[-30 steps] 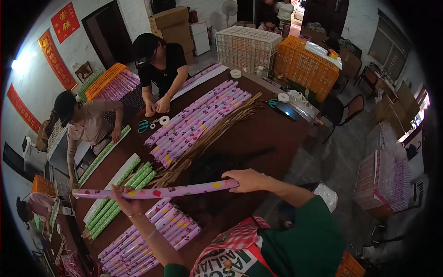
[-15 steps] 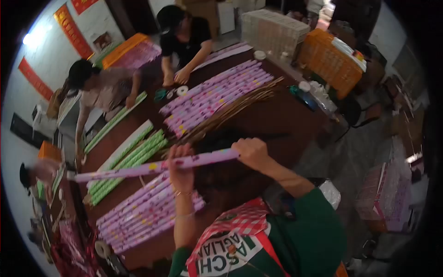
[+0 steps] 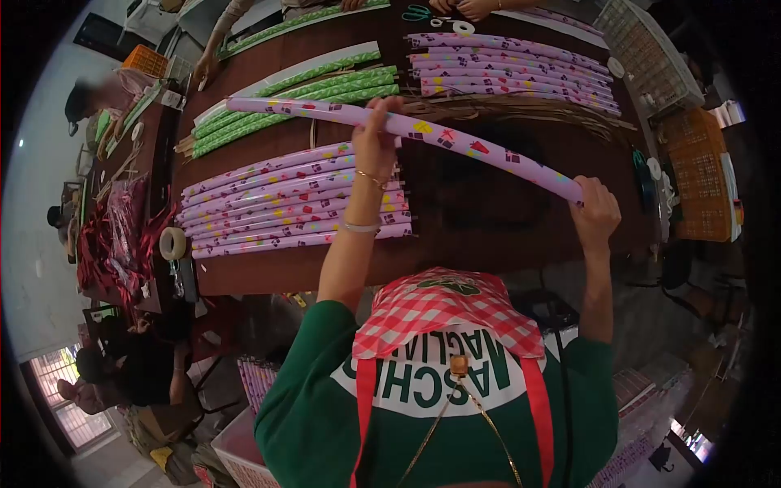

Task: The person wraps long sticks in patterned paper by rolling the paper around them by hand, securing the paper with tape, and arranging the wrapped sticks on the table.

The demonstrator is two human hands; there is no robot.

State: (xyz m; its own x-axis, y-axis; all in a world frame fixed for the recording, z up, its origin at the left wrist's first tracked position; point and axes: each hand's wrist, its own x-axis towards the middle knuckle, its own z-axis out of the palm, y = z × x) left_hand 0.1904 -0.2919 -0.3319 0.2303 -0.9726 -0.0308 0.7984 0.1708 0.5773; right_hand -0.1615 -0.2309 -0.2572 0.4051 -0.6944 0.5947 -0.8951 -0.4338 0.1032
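A long purple patterned roll (image 3: 480,150) is held above the brown table (image 3: 455,236), sloping down to the right. My left hand (image 3: 377,134) is wrapped round its middle. Near the roll's right end, my right hand (image 3: 595,210) grips it. Below and left of the roll lies a row of purple rolls (image 3: 293,199). Several green rolls (image 3: 301,104) lie behind its left part. At the back right is another group of purple rolls (image 3: 512,69), with thin brown strips (image 3: 521,111) along its near side.
A tape roll (image 3: 172,243) sits at the table's left edge, beside dark red material (image 3: 122,236). Scissors (image 3: 421,13) and white tape (image 3: 463,28) are at the back, near co-workers' hands. An orange crate (image 3: 700,171) stands at the right. A person (image 3: 138,366) is at lower left.
The view has turned, so the table lies straighter across it. The held roll now slopes down to the right, with my right hand farther right. Both hands still hold it.
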